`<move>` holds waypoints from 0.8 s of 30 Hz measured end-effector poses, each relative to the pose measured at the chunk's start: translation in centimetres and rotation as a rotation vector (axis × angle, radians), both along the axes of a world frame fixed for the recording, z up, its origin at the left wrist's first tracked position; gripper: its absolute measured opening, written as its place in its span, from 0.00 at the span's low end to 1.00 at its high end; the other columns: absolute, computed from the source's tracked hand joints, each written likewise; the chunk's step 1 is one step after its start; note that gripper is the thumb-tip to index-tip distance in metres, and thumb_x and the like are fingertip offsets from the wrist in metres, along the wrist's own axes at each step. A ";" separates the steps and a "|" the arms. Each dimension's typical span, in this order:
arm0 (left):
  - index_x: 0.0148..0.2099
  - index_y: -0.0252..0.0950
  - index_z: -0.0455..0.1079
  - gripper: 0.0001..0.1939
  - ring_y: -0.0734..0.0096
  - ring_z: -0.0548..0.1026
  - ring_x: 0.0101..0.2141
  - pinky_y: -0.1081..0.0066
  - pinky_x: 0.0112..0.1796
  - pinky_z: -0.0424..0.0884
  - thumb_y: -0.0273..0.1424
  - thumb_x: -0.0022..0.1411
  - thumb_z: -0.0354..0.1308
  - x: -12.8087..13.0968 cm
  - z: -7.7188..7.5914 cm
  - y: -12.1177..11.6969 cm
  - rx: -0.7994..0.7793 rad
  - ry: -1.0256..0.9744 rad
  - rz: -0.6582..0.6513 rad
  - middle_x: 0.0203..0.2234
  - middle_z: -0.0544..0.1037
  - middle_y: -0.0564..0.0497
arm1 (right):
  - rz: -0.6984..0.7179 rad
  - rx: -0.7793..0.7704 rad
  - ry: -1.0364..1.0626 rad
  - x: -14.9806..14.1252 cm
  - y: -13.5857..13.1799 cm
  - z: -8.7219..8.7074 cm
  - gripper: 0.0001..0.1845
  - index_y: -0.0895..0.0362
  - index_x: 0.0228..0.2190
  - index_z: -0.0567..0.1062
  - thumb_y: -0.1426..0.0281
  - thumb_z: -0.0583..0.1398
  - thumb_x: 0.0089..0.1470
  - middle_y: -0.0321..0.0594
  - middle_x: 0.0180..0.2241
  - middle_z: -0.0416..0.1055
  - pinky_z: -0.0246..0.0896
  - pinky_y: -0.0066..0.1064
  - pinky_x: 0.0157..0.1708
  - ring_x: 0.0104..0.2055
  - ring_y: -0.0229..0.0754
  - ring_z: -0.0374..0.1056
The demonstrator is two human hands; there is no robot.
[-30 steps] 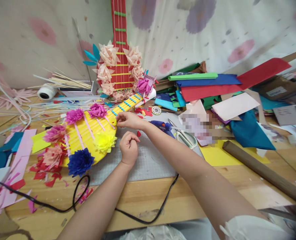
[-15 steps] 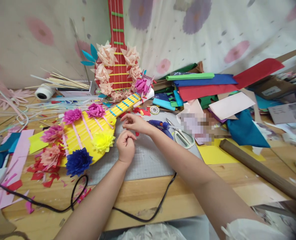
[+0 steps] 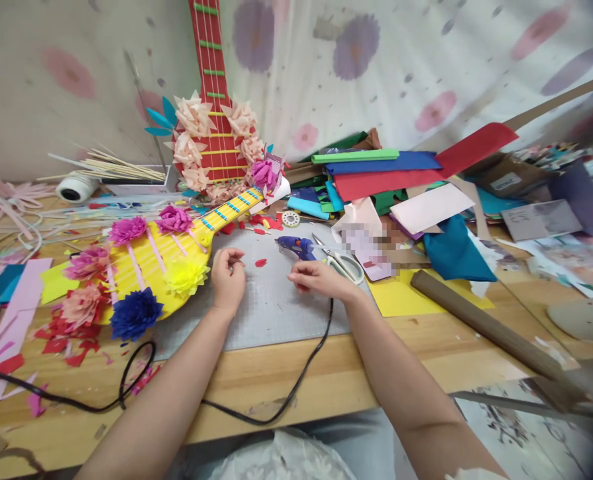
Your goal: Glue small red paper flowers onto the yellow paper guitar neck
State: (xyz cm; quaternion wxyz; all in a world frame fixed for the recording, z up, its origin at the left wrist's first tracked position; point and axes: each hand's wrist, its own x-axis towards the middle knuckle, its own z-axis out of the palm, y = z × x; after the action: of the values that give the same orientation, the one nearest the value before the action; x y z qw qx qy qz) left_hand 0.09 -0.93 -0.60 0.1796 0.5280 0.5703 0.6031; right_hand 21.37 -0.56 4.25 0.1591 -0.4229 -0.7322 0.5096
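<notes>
My left hand (image 3: 229, 280) is closed with its fingers curled, beside the right edge of a yellow paper guitar (image 3: 149, 263). Whatever it may hold is hidden. My right hand (image 3: 321, 279) is over the grey cutting mat (image 3: 271, 317), its fingers bent and pressed together, and I cannot see anything in them. Just behind it lie a blue glue gun (image 3: 296, 247) and scissors (image 3: 347, 265) with pale handles. The guitar carries paper flowers, among them a bright yellow one (image 3: 187, 277) near my left hand and a dark blue one (image 3: 136, 313). A red paper scrap (image 3: 261, 263) lies between my hands.
A red paper guitar (image 3: 221, 153) with peach flowers stands at the back. Folded coloured paper (image 3: 391, 177) is piled at the back right. A brown roll (image 3: 481, 320) lies on the right, and a black cord (image 3: 296, 393) loops across the table's front edge.
My right hand has drawn away from the yellow guitar, toward the right and nearer to me. My left hand stays beside the guitar, now apart from the right. The view has shifted right.
</notes>
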 end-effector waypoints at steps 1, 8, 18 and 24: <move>0.32 0.36 0.66 0.13 0.76 0.69 0.28 0.75 0.29 0.66 0.17 0.46 0.48 0.1 0.1 0.0 -0.008 0.008 -0.006 0.30 0.67 0.53 | 0.000 -0.023 -0.013 0.8 0.2 0.3 0.20 0.55 0.21 0.62 0.52 0.52 0.52 0.34 0.20 0.63 0.53 0.28 0.27 0.23 0.34 0.58; 0.35 0.38 0.69 0.14 0.67 0.71 0.36 0.67 0.36 0.69 0.18 0.46 0.53 1.7 1.9 2.7 -0.074 0.182 -0.165 0.35 0.70 0.48 | -0.286 0.142 -0.111 4.3 1.7 0.4 0.22 0.55 0.22 0.62 0.50 0.59 0.44 0.30 0.18 0.58 0.48 0.27 0.22 0.20 0.33 0.53; 0.47 0.33 0.68 0.17 0.50 0.66 0.51 0.54 0.51 0.60 0.23 0.54 0.53 4.0 2.7 11.6 -0.269 0.696 -0.298 0.47 0.70 0.36 | -0.559 0.444 -0.211 -0.4 2.4 -3.8 0.18 0.60 0.37 0.70 0.62 0.61 0.46 0.51 0.42 0.69 0.58 0.39 0.46 0.47 0.49 0.64; 0.61 0.34 0.56 0.25 0.51 0.56 0.59 0.55 0.56 0.53 0.36 0.65 0.40 3.2 2.0 12.1 -0.477 0.995 -0.353 0.59 0.58 0.37 | -0.869 0.208 0.124 -0.1 3.4 -4.5 0.15 0.59 0.31 0.72 0.60 0.59 0.44 0.44 0.31 0.73 0.64 0.39 0.40 0.36 0.47 0.70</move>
State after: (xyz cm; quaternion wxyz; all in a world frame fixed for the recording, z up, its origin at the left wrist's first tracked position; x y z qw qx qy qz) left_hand 3.25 11.21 1.37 0.1020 0.7800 0.6096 0.0980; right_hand 21.30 2.82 -0.28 0.4436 -0.6415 -0.5232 0.3436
